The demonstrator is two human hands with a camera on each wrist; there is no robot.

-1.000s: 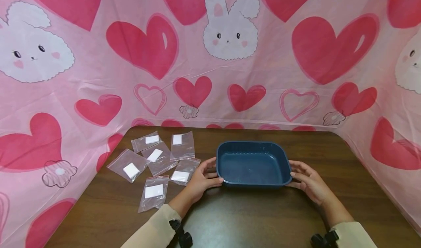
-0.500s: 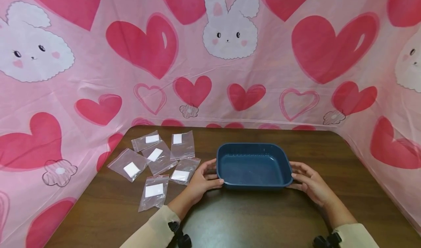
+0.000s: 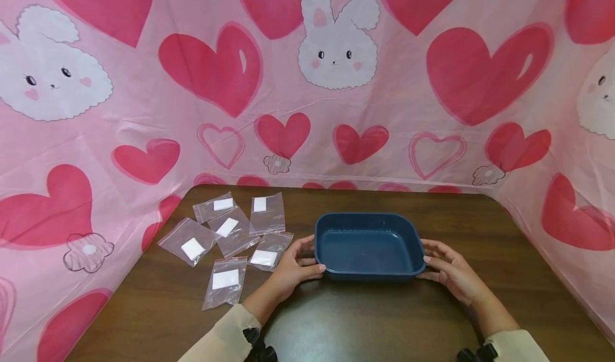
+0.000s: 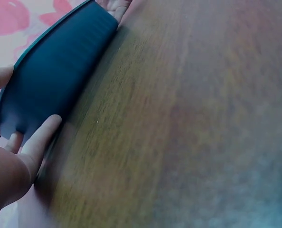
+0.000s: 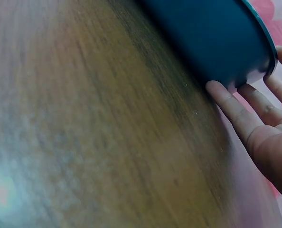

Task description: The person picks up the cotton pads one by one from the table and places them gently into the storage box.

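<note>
A dark blue rectangular plastic tub [image 3: 370, 247] with rounded corners stands between both hands, and nothing shows inside it. My left hand [image 3: 290, 266] holds its left end, thumb at the rim and fingers along the side. At the right end my right hand [image 3: 451, 271] holds it the same way. In the left wrist view the tub's outer wall [image 4: 60, 66] is seen from low down, with fingertips [image 4: 53, 121] against it near the base. The right wrist view has the tub [image 5: 212, 38] with fingers touching its end. Its base is at or very near the tabletop.
Several clear zip bags with white contents, such as the nearest bag [image 3: 225, 281], lie on the left of the brown wooden table [image 3: 375, 319]. One bag [image 3: 269, 251] is close beside my left hand. A pink heart-and-rabbit cloth [image 3: 403, 100] hangs around the table's back and sides.
The tub, with both hands on it, sits slightly lower in the head view than a second ago. The view itself has shifted a little. The bags have stayed in place.
</note>
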